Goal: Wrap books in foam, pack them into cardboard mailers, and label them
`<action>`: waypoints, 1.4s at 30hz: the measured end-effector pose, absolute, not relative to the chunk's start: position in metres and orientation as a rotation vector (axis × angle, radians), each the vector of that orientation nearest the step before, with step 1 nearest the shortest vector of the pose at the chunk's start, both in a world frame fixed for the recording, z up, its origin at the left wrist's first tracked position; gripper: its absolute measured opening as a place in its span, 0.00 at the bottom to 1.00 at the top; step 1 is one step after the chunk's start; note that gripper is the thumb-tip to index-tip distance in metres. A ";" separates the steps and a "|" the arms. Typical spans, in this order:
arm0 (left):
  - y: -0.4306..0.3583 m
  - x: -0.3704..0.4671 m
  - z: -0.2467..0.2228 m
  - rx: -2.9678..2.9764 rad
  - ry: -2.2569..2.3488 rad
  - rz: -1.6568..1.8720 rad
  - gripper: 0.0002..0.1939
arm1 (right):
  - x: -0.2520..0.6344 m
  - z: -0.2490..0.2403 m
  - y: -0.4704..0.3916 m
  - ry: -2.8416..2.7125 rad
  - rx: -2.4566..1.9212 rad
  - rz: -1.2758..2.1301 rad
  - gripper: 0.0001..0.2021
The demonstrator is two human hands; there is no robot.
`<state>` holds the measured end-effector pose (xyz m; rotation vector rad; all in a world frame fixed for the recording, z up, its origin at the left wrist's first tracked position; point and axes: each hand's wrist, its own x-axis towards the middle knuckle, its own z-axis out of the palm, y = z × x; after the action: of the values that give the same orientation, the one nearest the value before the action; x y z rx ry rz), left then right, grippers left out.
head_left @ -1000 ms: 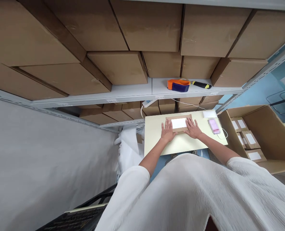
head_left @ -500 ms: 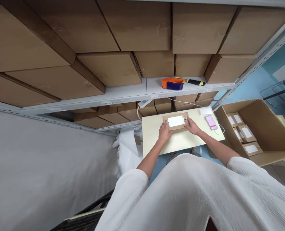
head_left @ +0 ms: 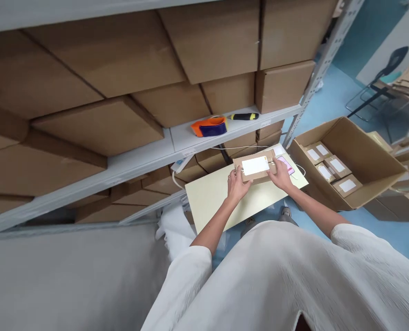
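Observation:
Between my two hands is a small brown cardboard box (head_left: pixel 250 176) with a white label (head_left: pixel 255 166) on its upper face. My left hand (head_left: pixel 237 185) grips its left end, and my right hand (head_left: pixel 280 174) grips the right end, fingers closed round the edges. The box appears held just above a pale yellow table (head_left: pixel 207 197); its underside is hidden. Behind my right hand, a phone with a pink screen (head_left: pixel 287 166) lies on the table, partly covered by the hand.
On the right stands a large open carton (head_left: pixel 373 170) holding several labelled small boxes (head_left: pixel 337 166). A shelf (head_left: pixel 138 163) stacked with cartons runs ahead, bearing an orange and blue tape dispenser (head_left: pixel 209 126) and a black and yellow cutter (head_left: pixel 244 116). White wrapping (head_left: pixel 175 230) hangs left of the table.
My view has turned to the right, bringing more of the open carton and floor into sight. The small box has come up nearer to me and towards the phone, still in both hands.

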<state>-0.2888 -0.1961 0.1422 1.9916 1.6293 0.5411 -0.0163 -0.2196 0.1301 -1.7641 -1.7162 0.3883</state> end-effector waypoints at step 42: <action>-0.015 0.343 0.049 2.297 0.939 -0.027 0.41 | 0.497 -0.002 -0.231 -0.596 -2.239 0.678 0.54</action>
<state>0.3427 -0.0153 0.0495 2.2970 0.9385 -0.0270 0.4972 -0.2306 -0.0018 -2.2390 -0.5962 0.6782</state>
